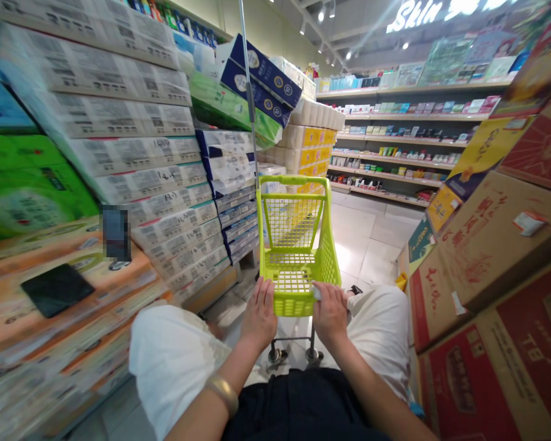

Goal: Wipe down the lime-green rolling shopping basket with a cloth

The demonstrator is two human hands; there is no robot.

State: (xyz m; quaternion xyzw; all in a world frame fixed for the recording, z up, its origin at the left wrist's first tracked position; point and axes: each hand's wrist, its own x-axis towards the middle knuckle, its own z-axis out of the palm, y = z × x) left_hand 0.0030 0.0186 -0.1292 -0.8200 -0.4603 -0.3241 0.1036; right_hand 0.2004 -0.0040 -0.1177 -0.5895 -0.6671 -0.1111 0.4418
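Note:
Between my knees stands a small lime-green shopping cart [331, 251] with a lattice basket and a thin metal pole at its far left corner. My left hand [260, 311] grips the near left corner of the basket, fingers bent over its edge. On the near right corner lies my right hand [331, 309], its fingers closed on a small white piece, like a tissue [317, 291], pressed against the rim. What lies under the fingertips is partly hidden. The basket holds nothing visible.
Stacked tissue packs [165, 147] rise on the left. A dark phone-like slab [57, 289] lies on orange packs [9, 300], beside a blurred-out upright phone shape [115, 233]. Cardboard cartons [509, 239] line the right. Behind the tiled floor [362, 226] are product shelves [395, 116].

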